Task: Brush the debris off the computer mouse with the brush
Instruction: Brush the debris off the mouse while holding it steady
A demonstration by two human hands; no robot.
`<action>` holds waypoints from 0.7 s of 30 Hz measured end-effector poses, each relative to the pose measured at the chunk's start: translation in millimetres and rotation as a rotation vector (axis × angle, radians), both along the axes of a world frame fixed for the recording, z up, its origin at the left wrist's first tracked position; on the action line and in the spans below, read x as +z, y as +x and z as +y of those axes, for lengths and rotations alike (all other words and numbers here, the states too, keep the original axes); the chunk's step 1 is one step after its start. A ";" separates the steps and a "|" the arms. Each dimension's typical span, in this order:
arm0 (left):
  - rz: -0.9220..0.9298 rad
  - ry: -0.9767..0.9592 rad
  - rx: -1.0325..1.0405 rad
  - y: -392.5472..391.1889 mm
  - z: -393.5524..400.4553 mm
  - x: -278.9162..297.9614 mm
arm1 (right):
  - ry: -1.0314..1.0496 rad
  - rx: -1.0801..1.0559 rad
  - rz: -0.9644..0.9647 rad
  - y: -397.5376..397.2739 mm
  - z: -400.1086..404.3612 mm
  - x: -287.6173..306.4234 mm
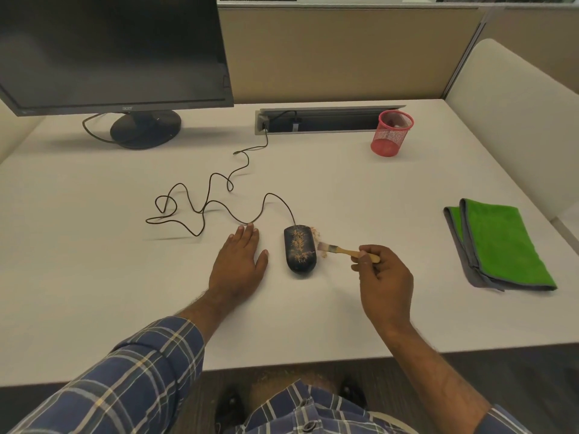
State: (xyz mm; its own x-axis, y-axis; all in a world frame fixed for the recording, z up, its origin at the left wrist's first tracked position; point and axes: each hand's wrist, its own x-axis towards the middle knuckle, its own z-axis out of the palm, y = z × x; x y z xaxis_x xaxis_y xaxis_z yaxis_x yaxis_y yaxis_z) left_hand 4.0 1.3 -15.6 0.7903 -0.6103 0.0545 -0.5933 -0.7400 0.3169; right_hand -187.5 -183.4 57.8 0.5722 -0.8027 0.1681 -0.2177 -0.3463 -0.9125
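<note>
A black wired computer mouse (299, 249) lies on the white desk (344, 198), its top speckled with tan debris. More tan debris (315, 234) sits on the desk by the mouse's right side. My right hand (383, 275) grips the wooden handle of a small brush (336, 249), whose pale bristles point left and sit just right of the mouse, touching or nearly touching its edge. My left hand (239, 261) rests flat on the desk left of the mouse, fingers spread, a small gap from it.
The mouse cable (216, 202) loops across the desk to a cable slot (326, 120) at the back. A monitor (112, 51) stands back left. A red mesh cup (391, 133) is at the back right, a folded green cloth (498, 242) at the right.
</note>
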 end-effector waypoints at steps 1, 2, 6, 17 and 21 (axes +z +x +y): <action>0.001 0.001 -0.001 0.2 0.1 0.1 | 0.021 0.016 -0.012 0.2 1.3 1.0; 0.001 0.000 0.000 0.3 0.1 0.3 | 0.051 0.038 -0.020 1.0 3.3 1.7; 0.003 -0.002 0.002 -0.4 -0.2 0.5 | 0.065 0.062 0.017 -0.9 5.3 0.4; 0.009 -0.016 0.003 -1.1 0.2 1.9 | 0.013 0.016 0.041 -6.0 3.9 3.2; 0.010 -0.022 0.003 -1.4 0.2 2.0 | 0.029 0.009 0.017 -8.4 0.1 4.6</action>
State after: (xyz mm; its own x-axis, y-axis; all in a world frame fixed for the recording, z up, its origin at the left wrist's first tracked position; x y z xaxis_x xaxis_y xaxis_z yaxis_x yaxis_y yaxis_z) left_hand 2.6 1.5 -13.6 0.7926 -0.6068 0.0600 -0.5879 -0.7343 0.3392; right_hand -195.9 -183.3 62.4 0.5823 -0.8016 0.1353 -0.2300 -0.3221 -0.9183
